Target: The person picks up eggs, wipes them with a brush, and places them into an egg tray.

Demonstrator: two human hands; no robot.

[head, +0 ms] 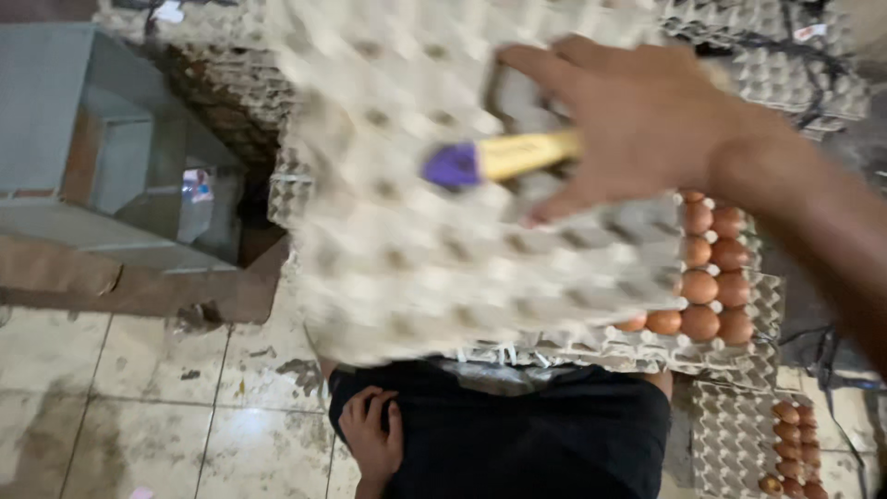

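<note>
My right hand (637,120) reaches in from the right and grips a blurred, empty grey pulp egg tray (397,231). The tray hangs over a tray filled with brown eggs (707,277). A yellow marker with a purple cap (499,159) is pinched in the same hand, lying across the held tray. My left hand (371,434) rests low against my black shorts (536,434) with its fingers loosely curled and nothing in it.
Stacks of empty egg trays (785,55) stand at the back. Another tray of brown eggs (795,444) sits at the lower right on more trays. A grey box-like structure (83,139) is at the left, above a stained tiled floor (139,407).
</note>
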